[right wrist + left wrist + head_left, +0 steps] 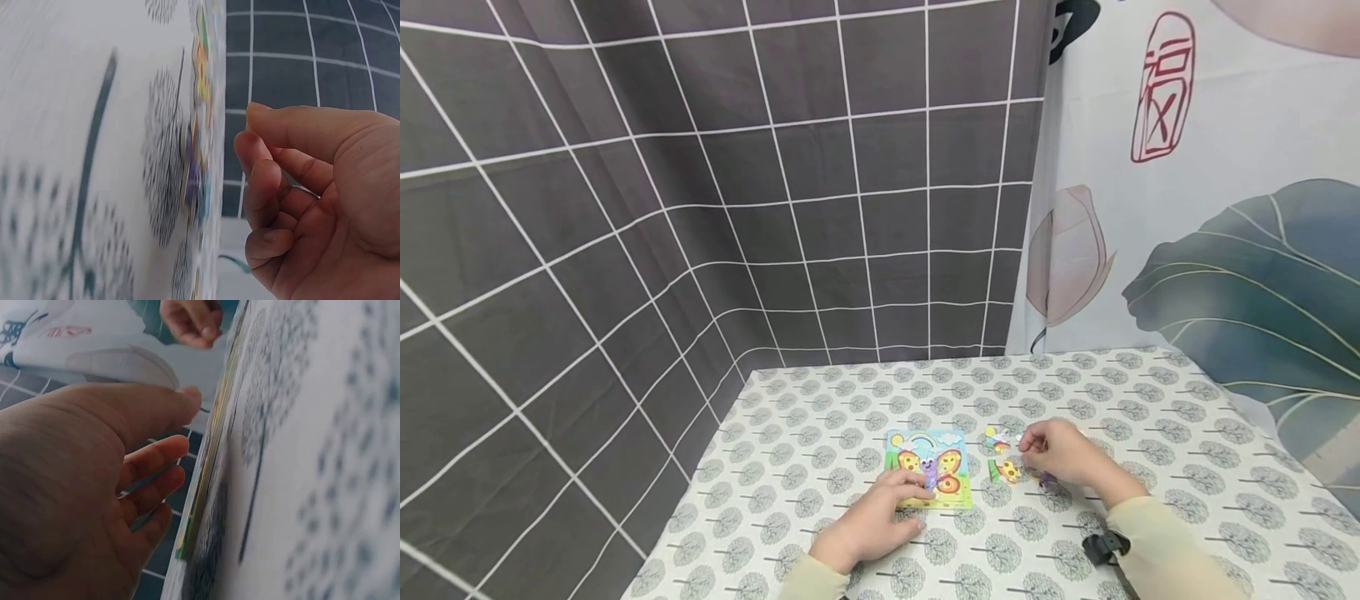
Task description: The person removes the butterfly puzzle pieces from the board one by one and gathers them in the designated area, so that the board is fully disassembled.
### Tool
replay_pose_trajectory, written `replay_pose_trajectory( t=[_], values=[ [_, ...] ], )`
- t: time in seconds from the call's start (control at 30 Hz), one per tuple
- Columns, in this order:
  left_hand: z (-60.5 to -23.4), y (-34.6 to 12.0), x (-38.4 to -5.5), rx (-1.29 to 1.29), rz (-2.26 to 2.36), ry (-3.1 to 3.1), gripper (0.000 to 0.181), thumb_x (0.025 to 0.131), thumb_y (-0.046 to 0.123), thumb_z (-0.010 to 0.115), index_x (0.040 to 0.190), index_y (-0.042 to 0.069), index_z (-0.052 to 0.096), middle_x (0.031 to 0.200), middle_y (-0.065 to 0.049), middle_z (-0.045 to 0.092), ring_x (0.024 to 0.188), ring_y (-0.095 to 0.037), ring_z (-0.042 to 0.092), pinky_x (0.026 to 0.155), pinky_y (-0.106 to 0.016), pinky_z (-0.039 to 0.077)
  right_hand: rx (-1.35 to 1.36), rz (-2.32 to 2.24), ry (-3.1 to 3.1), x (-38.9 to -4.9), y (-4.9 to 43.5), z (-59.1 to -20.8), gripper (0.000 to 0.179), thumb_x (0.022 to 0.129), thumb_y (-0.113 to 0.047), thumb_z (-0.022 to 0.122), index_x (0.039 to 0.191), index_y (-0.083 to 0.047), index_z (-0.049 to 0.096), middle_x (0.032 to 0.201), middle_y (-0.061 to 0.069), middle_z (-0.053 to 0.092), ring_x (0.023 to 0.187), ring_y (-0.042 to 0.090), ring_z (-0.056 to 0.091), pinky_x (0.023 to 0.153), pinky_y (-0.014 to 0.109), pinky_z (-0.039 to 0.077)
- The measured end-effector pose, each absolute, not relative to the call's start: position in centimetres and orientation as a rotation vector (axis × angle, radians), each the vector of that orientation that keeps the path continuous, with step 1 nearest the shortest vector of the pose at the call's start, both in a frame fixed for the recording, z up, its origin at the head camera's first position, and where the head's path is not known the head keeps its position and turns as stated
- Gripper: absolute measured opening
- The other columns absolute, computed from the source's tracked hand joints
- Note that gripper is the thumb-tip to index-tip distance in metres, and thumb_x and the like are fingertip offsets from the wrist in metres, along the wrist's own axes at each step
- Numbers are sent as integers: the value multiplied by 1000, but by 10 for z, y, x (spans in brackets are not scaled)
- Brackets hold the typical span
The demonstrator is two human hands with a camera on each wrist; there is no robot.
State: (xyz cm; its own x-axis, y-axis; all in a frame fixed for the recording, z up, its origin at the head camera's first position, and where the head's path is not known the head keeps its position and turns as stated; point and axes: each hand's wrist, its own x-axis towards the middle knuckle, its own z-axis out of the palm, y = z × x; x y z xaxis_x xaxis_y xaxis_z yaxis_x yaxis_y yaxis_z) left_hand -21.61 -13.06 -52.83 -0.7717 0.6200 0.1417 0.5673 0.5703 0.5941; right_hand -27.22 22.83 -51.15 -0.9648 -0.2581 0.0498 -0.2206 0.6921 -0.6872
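Note:
A butterfly picture puzzle (950,461), a thin board with a rainbow and a purple-bodied butterfly, lies flat on the table. My left hand (880,517) rests over its lower left corner with fingers extended. In the left wrist view the board's edge (215,437) runs past the spread fingers. To the right of the board lie loose puzzle pieces (1006,472), one yellow and red. Over these pieces is my right hand (1060,454), its fingers curled, thumb and index tips close together. In the right wrist view no piece shows between the fingertips (257,115).
A white cloth printed with grey trees (820,417) covers the table. Behind stands a dark curtain with white grid lines (820,225); a white one with leaf prints (1240,275) hangs at the right. A black strap (1105,547) is on the right wrist.

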Motion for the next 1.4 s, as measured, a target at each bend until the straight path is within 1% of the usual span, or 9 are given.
replay_pose_trajectory(
  t=[0.13,0.23,0.4,0.63,0.67,0.83,1.1,1.23,1.4],
  values=[
    [-526,-124,-212,1095,920,2682,42,98,26,73,139,22,67,155,7,50,145,-19,42,120,-46,40,-452,-1155,2822,-273,213,-509,12,86,-6,81,89,-12,70,80,0,61,67,16,58,60,28,54],
    [-526,-119,-210,1143,854,2681,45,99,30,72,143,22,65,159,8,47,148,-20,40,121,-46,39,-469,-1153,2820,-276,202,-509,12,86,-6,80,89,-13,71,79,-1,61,66,16,57,58,28,53],
    [-527,-116,-209,1178,768,2680,49,100,36,70,146,20,63,163,9,43,151,-27,37,122,-50,36,-501,-1128,2827,-282,183,-511,13,86,-5,81,87,-14,72,78,-3,61,68,15,56,61,30,52],
    [-530,-116,-209,1192,732,2681,51,100,38,70,146,19,62,160,8,47,145,-14,42,119,-40,41,-540,-1090,2818,-284,158,-509,14,84,-3,81,90,-13,73,74,-4,61,65,13,57,61,28,53],
    [-530,-116,-209,1198,729,2682,50,100,38,70,146,19,62,160,8,47,145,-14,42,119,-40,41,-549,-1080,2825,-284,155,-510,15,83,-3,82,90,-13,73,74,-5,61,67,13,56,63,29,52],
    [-531,-116,-209,1225,706,2697,48,101,36,68,145,18,62,158,6,49,145,-16,43,119,-41,41,-574,-1055,2817,-284,143,-514,18,80,-3,84,94,-12,76,73,-6,60,67,13,55,65,28,51],
    [-529,-115,-208,1260,647,2715,48,103,34,66,148,17,60,159,4,49,144,-15,43,119,-39,41,-512,-1028,2787,-282,133,-516,30,80,-8,87,108,-9,76,74,-2,59,65,15,54,59,29,49],
    [-529,-114,-208,1276,616,2719,49,103,32,66,149,17,60,158,5,49,143,-13,43,119,-37,41,-497,-1020,2778,-280,132,-518,31,81,-8,87,110,-8,76,74,-1,59,63,15,53,57,29,47],
    [-528,-113,-207,1298,592,2735,49,102,31,66,149,17,60,157,5,49,141,-11,43,119,-33,40,-510,-1021,2791,-279,132,-518,32,80,-8,88,108,-8,75,73,0,58,61,15,51,56,29,46]
  ],
)
